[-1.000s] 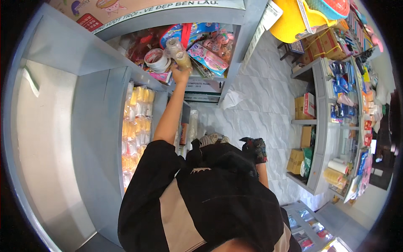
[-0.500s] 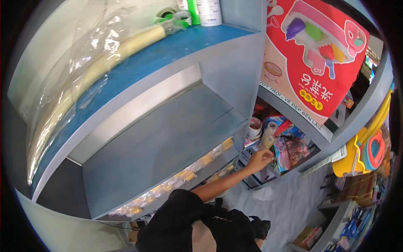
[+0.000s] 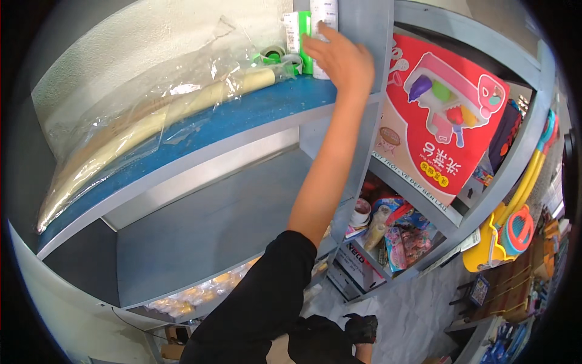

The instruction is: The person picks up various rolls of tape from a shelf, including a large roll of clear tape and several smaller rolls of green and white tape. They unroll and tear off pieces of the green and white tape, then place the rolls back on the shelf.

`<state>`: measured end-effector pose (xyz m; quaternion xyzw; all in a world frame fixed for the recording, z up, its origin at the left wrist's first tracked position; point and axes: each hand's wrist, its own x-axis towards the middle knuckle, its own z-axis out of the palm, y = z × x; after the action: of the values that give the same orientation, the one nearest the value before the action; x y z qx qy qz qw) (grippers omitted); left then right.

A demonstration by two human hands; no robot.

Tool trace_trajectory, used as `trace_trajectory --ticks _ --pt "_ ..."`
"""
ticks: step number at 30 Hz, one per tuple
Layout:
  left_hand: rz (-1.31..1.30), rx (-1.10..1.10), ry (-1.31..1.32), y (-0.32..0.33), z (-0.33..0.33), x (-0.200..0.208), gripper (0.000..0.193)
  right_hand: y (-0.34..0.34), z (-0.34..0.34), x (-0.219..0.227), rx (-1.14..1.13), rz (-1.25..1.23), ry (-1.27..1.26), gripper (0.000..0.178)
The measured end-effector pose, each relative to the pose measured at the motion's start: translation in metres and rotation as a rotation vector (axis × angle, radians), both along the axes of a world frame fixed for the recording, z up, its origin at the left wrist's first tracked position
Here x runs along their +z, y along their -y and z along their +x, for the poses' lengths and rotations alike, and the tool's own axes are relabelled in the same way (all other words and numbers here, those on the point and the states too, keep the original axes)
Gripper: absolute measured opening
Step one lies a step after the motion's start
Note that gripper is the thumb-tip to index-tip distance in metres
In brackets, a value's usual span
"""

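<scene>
My left hand point(image 3: 345, 60) is raised to the blue upper shelf point(image 3: 230, 109), its fingers spread and slightly curled in front of a tall white cylindrical container point(image 3: 324, 7). Whether the fingertips touch it I cannot tell. Just left stand a bright green upright item point(image 3: 305, 36) and a white labelled container point(image 3: 291, 31). Rolls of tape point(image 3: 274, 53) with green parts lie beside them. A long cream roll point(image 3: 200, 97) in clear plastic runs along the shelf. At the lower edge, a black object point(image 3: 361, 329) adjoins a bit of skin, perhaps my right hand; no fingers show.
A grey lower shelf point(image 3: 206, 212) spans the middle, with wrapped yellowish packets point(image 3: 212, 288) beneath. On the right, a red toy box point(image 3: 445, 115) stands above a cubby of bagged toys point(image 3: 409, 242). A yellow toy bucket point(image 3: 485, 242) hangs off the shelving, above a marbled floor point(image 3: 400, 315).
My left hand has moved from the cubby of bagged toys up to the blue upper shelf. The view has shifted, showing more of the area above that shelf.
</scene>
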<state>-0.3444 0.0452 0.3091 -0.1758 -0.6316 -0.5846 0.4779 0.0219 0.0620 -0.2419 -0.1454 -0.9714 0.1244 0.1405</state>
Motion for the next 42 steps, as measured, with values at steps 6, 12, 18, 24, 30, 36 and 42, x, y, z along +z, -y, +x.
trace_trajectory --ticks 6,12,18,24,30,36,42 --pt "-0.127 0.033 0.359 -0.030 -0.009 0.000 0.072 0.002 0.003 -0.006 -0.072 -0.039 0.021 0.017" --pt "-0.090 0.356 0.309 -0.045 -0.028 -0.008 0.052 0.009 0.013 -0.016 -0.115 -0.066 -0.001 0.018" --pt "-0.108 0.245 0.505 -0.033 -0.005 -0.001 0.060 0.015 0.038 -0.087 -0.204 -0.098 0.001 0.020" --pt "-0.129 0.107 0.596 -0.034 -0.029 -0.002 0.072 0.032 0.047 0.011 -0.218 -0.180 0.162 0.021" --pt "-0.176 0.066 0.044 -0.006 -0.037 -0.004 0.070 0.036 0.046 0.003 -0.145 -0.150 0.008 0.018" --pt "0.029 -0.456 -0.216 -0.005 0.067 -0.049 0.061 0.039 0.075 0.066 -0.360 -0.191 0.121 0.025" --pt "0.022 -1.661 0.522 0.005 0.182 -0.249 0.046 0.051 0.100 0.164 -0.638 0.197 0.085 0.057"
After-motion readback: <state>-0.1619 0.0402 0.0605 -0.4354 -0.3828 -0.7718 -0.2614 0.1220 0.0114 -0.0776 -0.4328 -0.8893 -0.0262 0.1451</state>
